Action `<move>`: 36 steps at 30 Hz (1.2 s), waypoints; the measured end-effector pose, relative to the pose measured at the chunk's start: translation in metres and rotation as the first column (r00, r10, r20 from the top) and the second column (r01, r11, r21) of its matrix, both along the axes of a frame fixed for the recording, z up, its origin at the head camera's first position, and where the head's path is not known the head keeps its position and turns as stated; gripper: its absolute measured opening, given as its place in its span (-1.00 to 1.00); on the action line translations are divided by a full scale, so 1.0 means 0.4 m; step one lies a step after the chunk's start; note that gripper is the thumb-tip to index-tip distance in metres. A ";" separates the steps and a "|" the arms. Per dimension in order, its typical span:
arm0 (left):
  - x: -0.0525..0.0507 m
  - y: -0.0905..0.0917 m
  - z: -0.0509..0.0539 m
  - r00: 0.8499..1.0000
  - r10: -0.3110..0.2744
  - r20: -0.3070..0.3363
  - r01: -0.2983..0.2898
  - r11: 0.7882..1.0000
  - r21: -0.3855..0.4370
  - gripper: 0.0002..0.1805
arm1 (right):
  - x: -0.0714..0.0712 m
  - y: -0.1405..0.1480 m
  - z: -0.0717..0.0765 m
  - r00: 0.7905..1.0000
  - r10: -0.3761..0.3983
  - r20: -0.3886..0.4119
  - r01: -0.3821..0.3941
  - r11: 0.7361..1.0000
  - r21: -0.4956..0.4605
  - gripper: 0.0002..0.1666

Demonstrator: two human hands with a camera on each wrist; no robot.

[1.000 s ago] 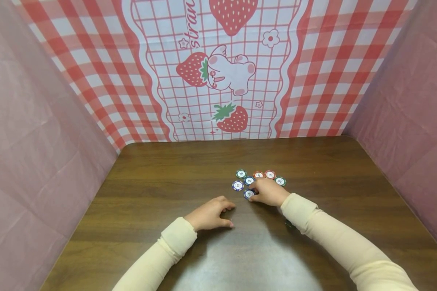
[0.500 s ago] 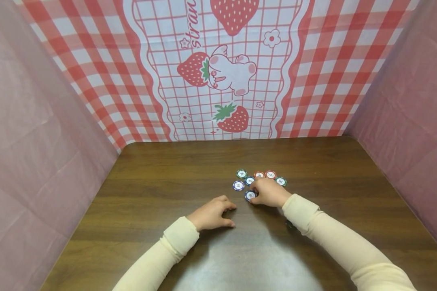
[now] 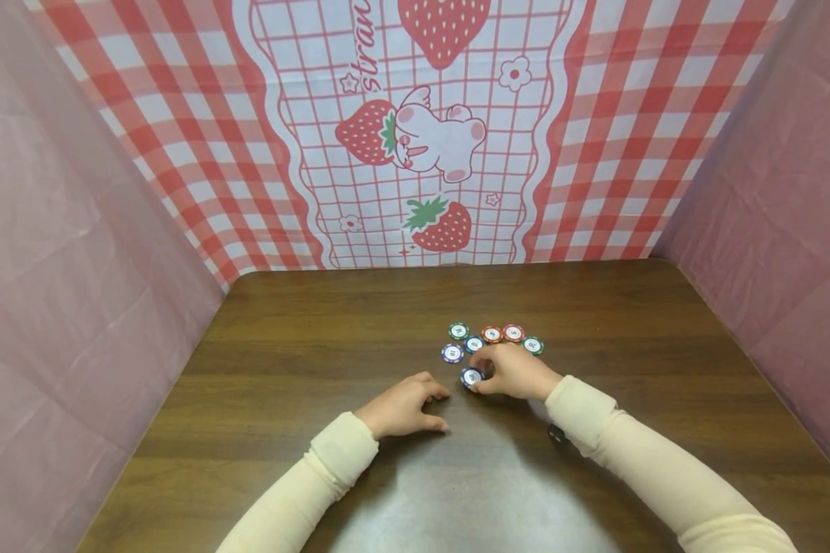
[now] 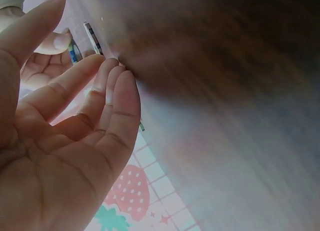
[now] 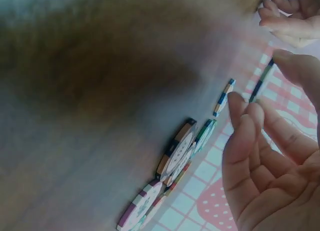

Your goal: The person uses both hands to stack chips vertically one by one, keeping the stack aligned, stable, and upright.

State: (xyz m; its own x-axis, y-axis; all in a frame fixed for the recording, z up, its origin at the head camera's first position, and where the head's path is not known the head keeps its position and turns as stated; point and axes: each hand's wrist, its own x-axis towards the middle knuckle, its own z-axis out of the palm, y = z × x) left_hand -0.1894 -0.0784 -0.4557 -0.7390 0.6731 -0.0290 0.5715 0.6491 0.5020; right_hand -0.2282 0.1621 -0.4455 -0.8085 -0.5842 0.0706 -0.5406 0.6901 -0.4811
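Note:
A dark blue poker chip [image 3: 471, 377] with a white face is pinched between the thumb and fingers of my right hand [image 3: 519, 372]. In the right wrist view that chip [image 5: 262, 82] is seen edge-on, apart from the other chips. My left hand [image 3: 403, 407] stays to the left, thumb and fingers spread and nothing between them. Just beyond my right hand lie a purple-blue chip [image 3: 453, 353], a blue chip [image 3: 474, 344], a green chip [image 3: 459, 331] and an orange-red chip [image 3: 492, 334]. A black-and-tan-edged chip [image 5: 175, 152] shows only in the right wrist view.
Farther right in the group are a red chip [image 3: 513, 332] and another green chip [image 3: 533, 345]. A purple-edged chip [image 5: 140, 207] shows in the right wrist view. The wooden table [image 3: 283, 338] meets a strawberry-print checked cloth [image 3: 595, 153] behind; pink cloth hangs at both sides.
My right hand has drawn back slightly towards the front with the dark blue chip, uncovering more of the orange-red chip. My left hand has hardly moved.

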 end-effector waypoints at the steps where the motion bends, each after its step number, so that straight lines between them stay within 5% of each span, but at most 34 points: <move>1: 0.000 -0.001 0.000 1.000 0.002 0.001 -0.002 1.000 0.001 -0.43 | 0.002 0.001 0.000 1.000 -0.003 0.006 0.003 1.000 -0.021 -0.72; 16: 0.001 -0.002 -0.001 1.000 0.013 -0.010 -0.013 1.000 0.018 -0.42 | 0.038 0.003 -0.014 0.987 -0.064 0.146 0.107 0.947 -0.304 -0.70; 26: 0.001 0.005 0.004 0.999 0.022 -0.031 -0.021 0.999 0.041 -0.48 | 0.070 -0.017 -0.032 0.990 0.006 0.143 0.046 0.933 -0.357 -0.68; 36: -0.006 0.011 -0.001 0.999 0.035 -0.015 -0.033 0.997 0.073 -0.54 | 0.082 -0.048 -0.034 0.989 0.035 0.141 0.009 0.955 -0.298 -0.68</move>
